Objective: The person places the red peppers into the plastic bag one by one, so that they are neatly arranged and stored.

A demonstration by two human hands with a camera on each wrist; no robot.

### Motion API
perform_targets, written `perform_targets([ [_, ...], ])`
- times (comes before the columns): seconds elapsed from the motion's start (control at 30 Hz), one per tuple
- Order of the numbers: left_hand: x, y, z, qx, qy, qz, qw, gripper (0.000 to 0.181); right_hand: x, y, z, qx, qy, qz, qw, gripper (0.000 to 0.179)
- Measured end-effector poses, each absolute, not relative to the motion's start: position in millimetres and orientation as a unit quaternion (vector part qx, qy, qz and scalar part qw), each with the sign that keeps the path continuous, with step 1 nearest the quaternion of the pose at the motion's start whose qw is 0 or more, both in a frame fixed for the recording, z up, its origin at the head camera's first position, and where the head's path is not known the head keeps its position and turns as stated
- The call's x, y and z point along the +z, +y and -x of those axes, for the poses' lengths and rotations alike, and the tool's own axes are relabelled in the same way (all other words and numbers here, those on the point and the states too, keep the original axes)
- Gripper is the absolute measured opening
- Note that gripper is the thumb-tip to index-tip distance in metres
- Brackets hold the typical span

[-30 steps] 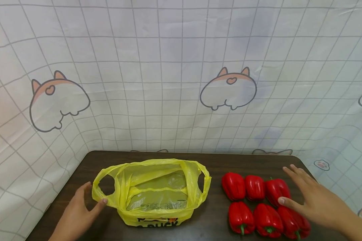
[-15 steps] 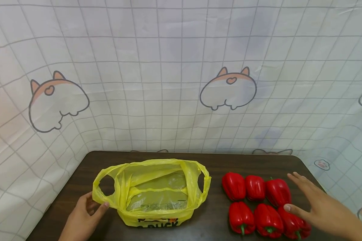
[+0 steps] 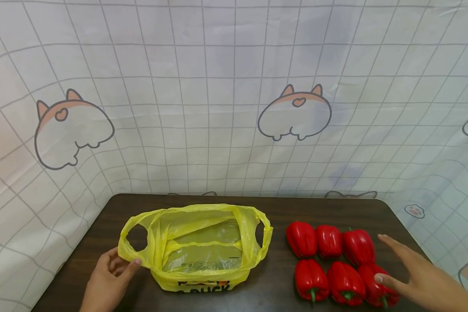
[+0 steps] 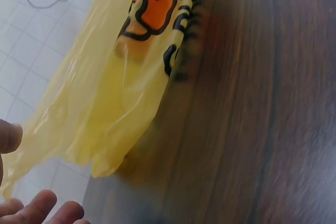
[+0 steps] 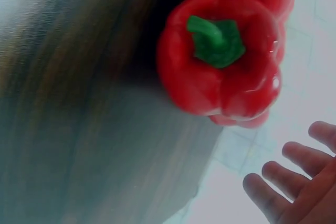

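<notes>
A yellow plastic bag (image 3: 203, 277) stands with its mouth wide on the table, handles spread to both sides. My left hand (image 3: 107, 277) is at its left handle, thumb in front and fingers curled behind. In the left wrist view the handle film of the bag (image 4: 110, 103) runs between thumb and fingers. To the right lie several red bell peppers in two rows. My right hand (image 3: 417, 273) hovers beside the front right bell pepper (image 3: 376, 286), fingers extended and holding nothing. The right wrist view shows this bell pepper (image 5: 220, 77) with its green stem, apart from the fingers.
The dark wood-grain table (image 3: 281, 299) has rounded far corners. A white gridded cloth (image 3: 218, 173) with cartoon animals hangs behind it and along both sides. Another bell pepper (image 3: 301, 239) is at the back left of the group, nearest the bag.
My left hand has moved slightly right onto the bag's handle, its fingers curling behind it. My right hand has drifted to the right and toward me, away from the bell peppers.
</notes>
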State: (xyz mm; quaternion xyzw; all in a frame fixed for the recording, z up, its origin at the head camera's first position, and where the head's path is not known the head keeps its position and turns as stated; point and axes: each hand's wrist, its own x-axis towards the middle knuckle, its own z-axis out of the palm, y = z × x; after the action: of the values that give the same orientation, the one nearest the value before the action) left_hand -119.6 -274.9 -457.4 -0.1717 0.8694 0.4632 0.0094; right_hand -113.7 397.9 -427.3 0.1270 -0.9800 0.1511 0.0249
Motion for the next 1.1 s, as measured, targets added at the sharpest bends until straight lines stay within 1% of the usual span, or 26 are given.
perform_targets([
  [0.27,-465,-266,120,0.474,0.859,0.191,0.024,0.117,-441,410,112,0.152,-0.982,-0.112,0.007,0.092],
  [0.43,-467,-262,119,0.493,0.848,0.195,0.006,0.107,-447,414,111,0.164,-0.982,-0.096,-0.017,0.093],
  [0.57,-468,-261,119,0.499,0.844,0.197,-0.011,0.095,-448,416,111,0.184,-0.977,-0.094,-0.054,0.089],
  [0.73,-468,-260,121,0.499,0.844,0.195,-0.021,0.086,-447,416,111,0.224,-0.963,-0.063,-0.135,0.090],
  [0.8,-469,-260,122,0.503,0.842,0.193,-0.026,0.084,-448,416,111,0.242,-0.956,-0.054,-0.155,0.091],
  [0.9,-469,-258,122,0.508,0.839,0.192,-0.033,0.080,-452,417,110,0.257,-0.951,-0.068,-0.158,0.090],
  [1.1,-470,-257,122,0.506,0.838,0.200,-0.044,0.065,-464,426,109,0.248,-0.950,-0.133,-0.132,0.087],
])
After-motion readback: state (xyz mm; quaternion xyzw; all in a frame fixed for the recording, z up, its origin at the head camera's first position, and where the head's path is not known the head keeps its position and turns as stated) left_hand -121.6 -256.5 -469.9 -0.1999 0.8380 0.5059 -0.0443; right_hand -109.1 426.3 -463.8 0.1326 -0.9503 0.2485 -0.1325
